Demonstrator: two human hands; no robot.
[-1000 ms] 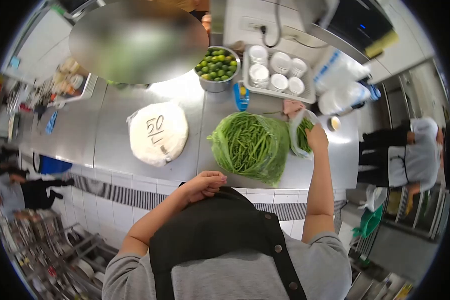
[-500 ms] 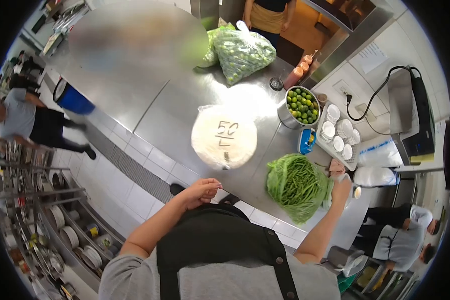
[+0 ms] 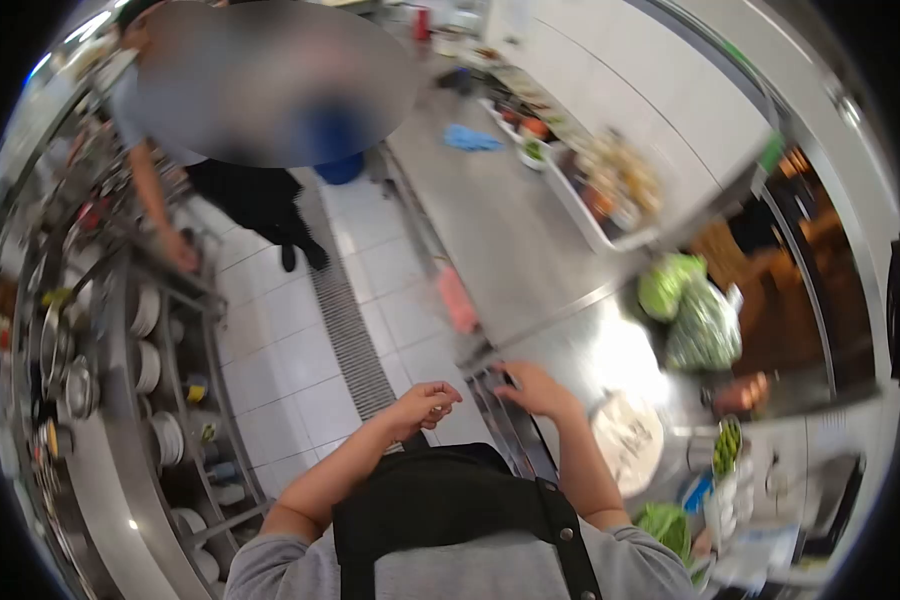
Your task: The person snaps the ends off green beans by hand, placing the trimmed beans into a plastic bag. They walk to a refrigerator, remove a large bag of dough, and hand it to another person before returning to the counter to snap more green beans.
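My left hand [image 3: 425, 408] is in front of my apron [image 3: 430, 490], over the floor side of the counter. Its fingers are curled in, and whatever they may hold is hidden. Just above the counter's front edge, my right hand [image 3: 538, 390] reaches left with its fingers apart and nothing visible in it. Right of that forearm lies a round pale stack in clear plastic [image 3: 627, 442] with dark writing. Bags of green vegetables [image 3: 705, 330] sit farther back on the steel counter [image 3: 580, 335]. Low on the right is a bag of green beans [image 3: 665, 527], partly cut off by my sleeve.
A person [image 3: 240, 195] stands in the aisle at upper left, by a blue bin [image 3: 340, 170]. Shelves with plates [image 3: 165, 440] line the left. A pink cloth [image 3: 457, 300] hangs at the counter edge. A white tray of produce [image 3: 590, 215] and a blue cloth [image 3: 472, 138] lie farther along.
The view has turned left, so the counter items now appear at the right. My right hand has let go of the green bean bag and swung to the counter's front edge. My left hand stays curled.
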